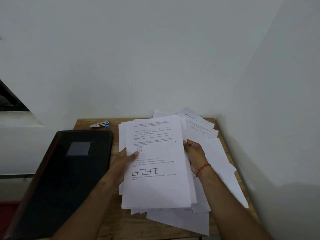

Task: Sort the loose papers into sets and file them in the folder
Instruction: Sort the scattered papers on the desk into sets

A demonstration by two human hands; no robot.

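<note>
"White paper, printed in black, thin and limp. Where does the stack (155, 161) stand?"

"Held just above the wooden worktop (83, 123), right of centre, over a litter of loose sheets (223, 163) fanned out beneath it. The left hand (123, 159) grips its left edge, thumb on the top page, fingers under. The right hand (194, 153) is curled round the right edge, about level with the other."

"Handling?"

"Light, in my judgement, but floppy, and slick sheet on sheet. The edges are not squared; pages stick out at the left and at the bottom. A hold on both long edges should keep it from sagging. A one-sided pinch would likely let the lower pages slide out. Corners will crease readily."

"The folder (69, 170)?"

"Closed, lying flat on the left of the worktop, beside the papers and not touching them. It seems to overhang the left side. Black, smooth, faintly glossy, with rounded corners and a grey rectangular panel on the cover. It looks stiff and should take a firm hold at an edge."

"Anything else?"

"A small metal stapler (100, 125) with blue ends, at the far edge beyond the folder. A red thread (203, 168) on the right wrist. Plain pale walls (155, 49) meet in a corner behind."
</note>
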